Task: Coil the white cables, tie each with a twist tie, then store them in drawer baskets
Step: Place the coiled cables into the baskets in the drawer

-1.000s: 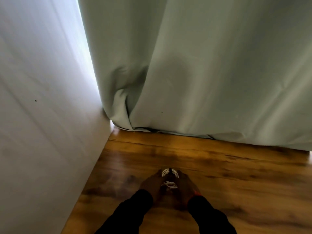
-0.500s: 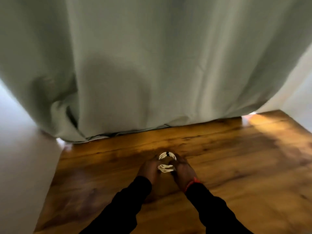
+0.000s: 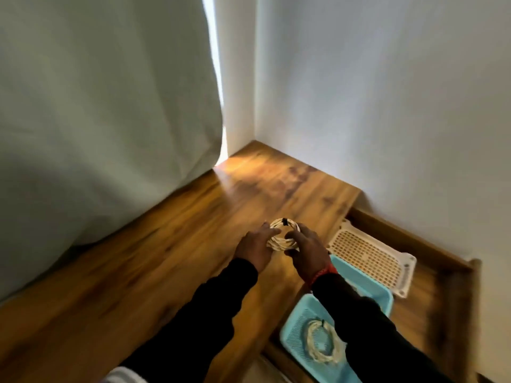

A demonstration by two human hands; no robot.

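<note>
Hands [image 3: 255, 248] and [image 3: 307, 251], left and right, are curled round a tied cable coil [image 3: 283, 235] held above the table's right edge, while a second coil [image 3: 322, 342] lies in a blue basket [image 3: 293, 327] in the drawer [image 3: 442, 299] beside a white basket [image 3: 370, 257].

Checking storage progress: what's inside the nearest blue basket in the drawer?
One coiled white cable with a dark twist tie lies inside the nearest blue basket. The right sleeve covers the basket's right part, so anything there is hidden.
</note>
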